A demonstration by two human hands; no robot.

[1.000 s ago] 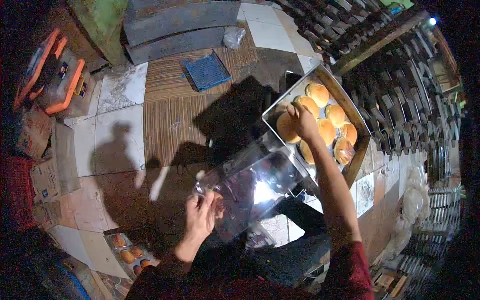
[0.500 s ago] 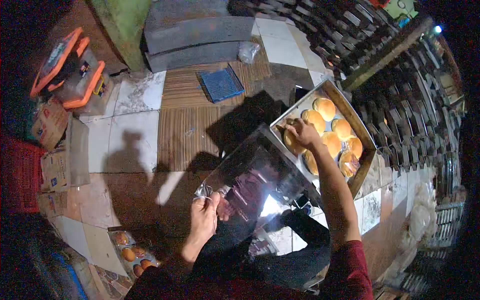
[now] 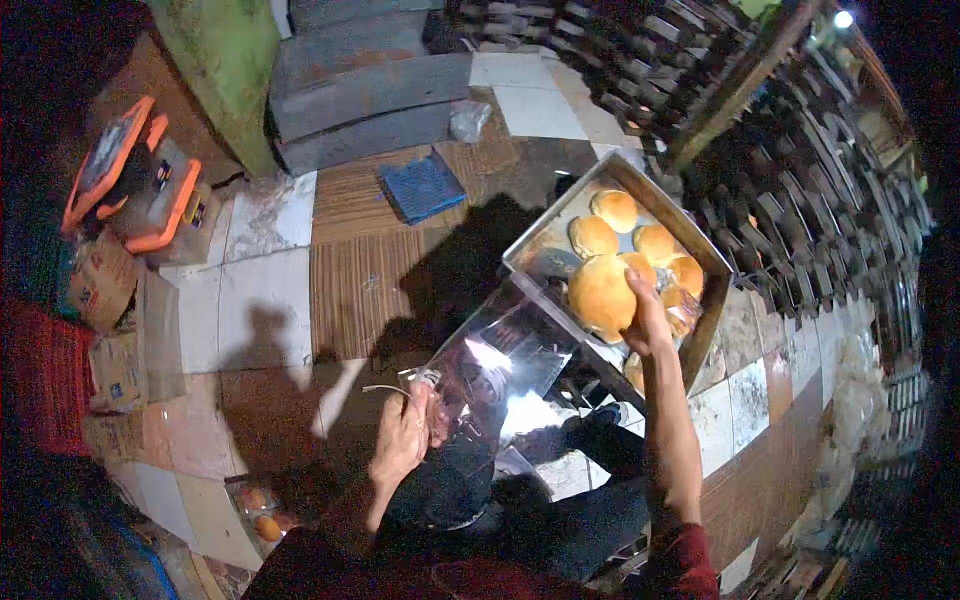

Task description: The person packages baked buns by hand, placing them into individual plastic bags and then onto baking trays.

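My right hand (image 3: pixel 650 315) grips a round golden bun (image 3: pixel 598 295), raised over the near left part of a square metal tray (image 3: pixel 682 215). Several more buns, among them one at the far corner (image 3: pixel 614 210), sit in the tray, and one item on its right side (image 3: pixel 682 312) has a shiny wrapper. My left hand (image 3: pixel 402 435) is closed on the gathered end of a clear plastic bag (image 3: pixel 515 340). The bag spreads toward the tray's near left edge, over my lap, with bright glare on it.
A blue plastic basket (image 3: pixel 422 188) lies on the tiled floor ahead. Orange-rimmed plastic boxes (image 3: pixel 165 215) and cardboard cartons (image 3: pixel 118 370) stand at left. At lower left are more buns (image 3: pixel 267 527), partly hidden. Dark stacked metal pieces (image 3: pixel 800 220) fill the right side.
My right hand has taken hold of a bun and lifted it from the tray's left side. The left hand keeps the plastic bag, which now lies lower and flatter. The view has shifted slightly.
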